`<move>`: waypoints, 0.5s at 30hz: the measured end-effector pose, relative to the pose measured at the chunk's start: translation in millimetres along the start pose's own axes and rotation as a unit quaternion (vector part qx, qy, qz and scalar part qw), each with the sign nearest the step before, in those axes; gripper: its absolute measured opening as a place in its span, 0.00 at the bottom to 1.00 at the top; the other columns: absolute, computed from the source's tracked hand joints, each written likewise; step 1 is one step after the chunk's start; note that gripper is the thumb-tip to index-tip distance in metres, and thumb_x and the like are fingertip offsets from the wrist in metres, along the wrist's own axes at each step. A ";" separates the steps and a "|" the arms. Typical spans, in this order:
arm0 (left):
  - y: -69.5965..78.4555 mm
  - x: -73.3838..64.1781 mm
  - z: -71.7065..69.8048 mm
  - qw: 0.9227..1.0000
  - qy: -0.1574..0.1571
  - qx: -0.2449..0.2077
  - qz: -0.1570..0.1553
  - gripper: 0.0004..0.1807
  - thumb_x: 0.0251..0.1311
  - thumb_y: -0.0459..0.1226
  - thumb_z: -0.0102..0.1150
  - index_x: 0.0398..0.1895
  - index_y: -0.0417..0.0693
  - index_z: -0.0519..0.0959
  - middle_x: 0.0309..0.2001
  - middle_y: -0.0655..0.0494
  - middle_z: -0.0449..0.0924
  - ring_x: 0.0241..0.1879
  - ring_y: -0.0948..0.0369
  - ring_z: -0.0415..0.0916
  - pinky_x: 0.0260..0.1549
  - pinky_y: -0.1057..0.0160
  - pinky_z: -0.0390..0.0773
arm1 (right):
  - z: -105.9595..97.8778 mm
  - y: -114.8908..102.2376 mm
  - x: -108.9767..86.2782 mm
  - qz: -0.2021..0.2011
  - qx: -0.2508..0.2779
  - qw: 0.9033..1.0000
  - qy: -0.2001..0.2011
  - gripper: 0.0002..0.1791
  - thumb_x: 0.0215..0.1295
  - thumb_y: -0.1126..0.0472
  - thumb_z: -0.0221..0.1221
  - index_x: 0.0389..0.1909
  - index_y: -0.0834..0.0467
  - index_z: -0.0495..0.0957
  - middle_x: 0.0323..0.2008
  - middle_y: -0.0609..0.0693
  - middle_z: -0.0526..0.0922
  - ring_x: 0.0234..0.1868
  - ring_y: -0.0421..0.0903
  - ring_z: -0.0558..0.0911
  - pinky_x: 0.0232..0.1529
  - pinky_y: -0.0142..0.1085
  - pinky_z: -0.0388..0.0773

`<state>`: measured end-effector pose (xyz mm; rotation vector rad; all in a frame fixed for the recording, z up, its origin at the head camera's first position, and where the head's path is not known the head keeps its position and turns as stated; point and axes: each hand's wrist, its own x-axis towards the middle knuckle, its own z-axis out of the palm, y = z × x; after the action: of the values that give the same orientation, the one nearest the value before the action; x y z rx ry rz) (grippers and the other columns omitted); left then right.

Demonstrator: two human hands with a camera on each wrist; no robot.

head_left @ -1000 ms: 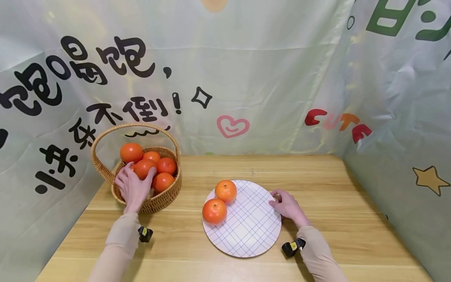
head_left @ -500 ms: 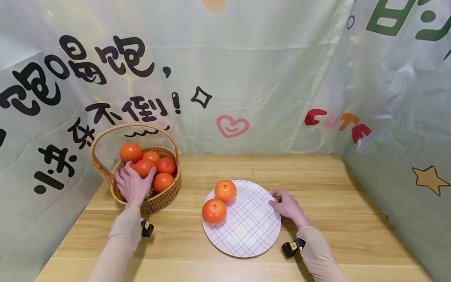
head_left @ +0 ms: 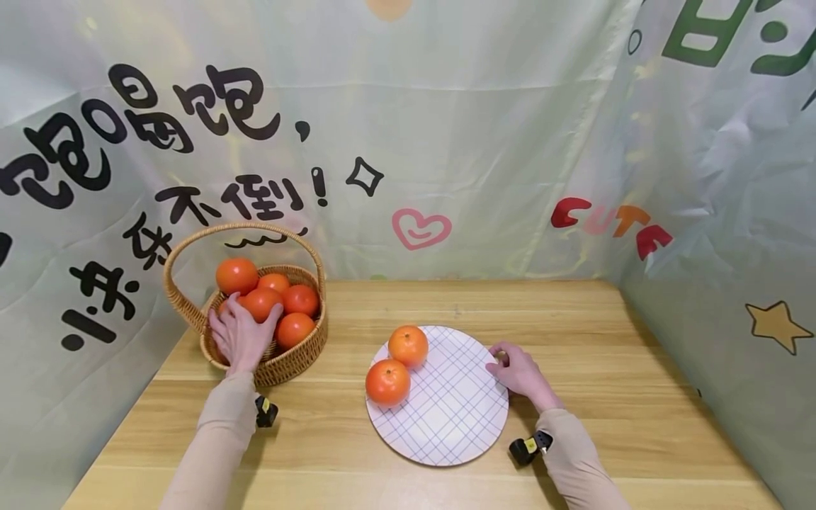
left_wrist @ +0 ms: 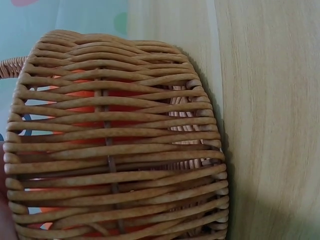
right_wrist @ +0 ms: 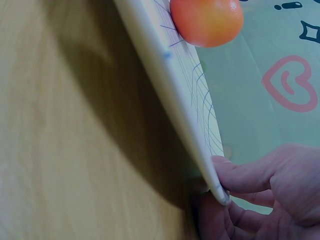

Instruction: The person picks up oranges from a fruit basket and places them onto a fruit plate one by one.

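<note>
A wicker basket (head_left: 295, 365) with a tall hoop handle stands at the table's left, holding several round orange-red fruits (head_left: 299, 300); they look like tomatoes or persimmons. My left hand (head_left: 242, 336) reaches in over its near rim, thumb and fingers curved about one orange-red fruit (head_left: 262, 303). In the left wrist view the woven wall (left_wrist: 115, 135) hides most of that hand. Two orange fruits (head_left: 388, 382) sit at the left side of a white plate (head_left: 446, 418) with blue crossed lines. At the plate's right edge, my right hand (head_left: 519, 370) pinches the rim, thumb above and fingers beneath.
The wooden table (head_left: 331, 453) runs back to a pale printed cloth (head_left: 497, 142), which also rises along both sides. Bare wood lies between basket and plate. The basket handle (head_left: 245, 226) arches over the fruits, behind my left hand.
My left wrist has moved slightly forward and to the right, while the fingers stay at the same fruit. The right hand and the plate have not visibly moved.
</note>
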<state>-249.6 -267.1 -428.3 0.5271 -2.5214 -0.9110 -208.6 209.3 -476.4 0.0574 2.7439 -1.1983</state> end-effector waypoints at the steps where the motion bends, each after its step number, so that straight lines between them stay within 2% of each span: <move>1: 0.2 -0.2 -0.2 1.000 -0.002 0.002 0.000 0.50 0.61 0.57 0.61 0.75 0.39 0.51 0.72 0.23 0.53 0.78 0.33 0.31 0.72 0.31 0.38 | 0.2 0.2 -0.2 0.000 -0.001 1.000 0.000 0.17 0.68 0.64 0.60 0.54 0.65 0.75 0.30 0.54 0.73 0.29 0.47 0.73 0.27 0.36 0.71; 7: 2.0 -2.1 -1.7 1.000 -0.001 0.008 0.004 0.49 0.62 0.55 0.61 0.76 0.39 0.51 0.68 0.18 0.57 0.77 0.32 0.34 0.72 0.30 0.41 | 0.6 0.4 0.0 0.003 -0.002 1.000 0.001 0.17 0.68 0.64 0.59 0.54 0.65 0.75 0.31 0.54 0.73 0.29 0.47 0.73 0.27 0.36 0.70; 15: 0.9 -2.4 -1.0 1.000 -0.001 0.008 0.007 0.48 0.63 0.55 0.60 0.76 0.38 0.51 0.66 0.17 0.58 0.76 0.30 0.39 0.71 0.31 0.44 | 0.2 -0.7 -0.1 0.001 -0.001 1.000 0.001 0.16 0.68 0.64 0.59 0.54 0.66 0.75 0.31 0.54 0.73 0.29 0.47 0.73 0.27 0.36 0.71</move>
<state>-247.3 -265.8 -427.5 0.5125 -2.5336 -0.8882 -208.5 208.7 -476.0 0.0600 2.7462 -1.1968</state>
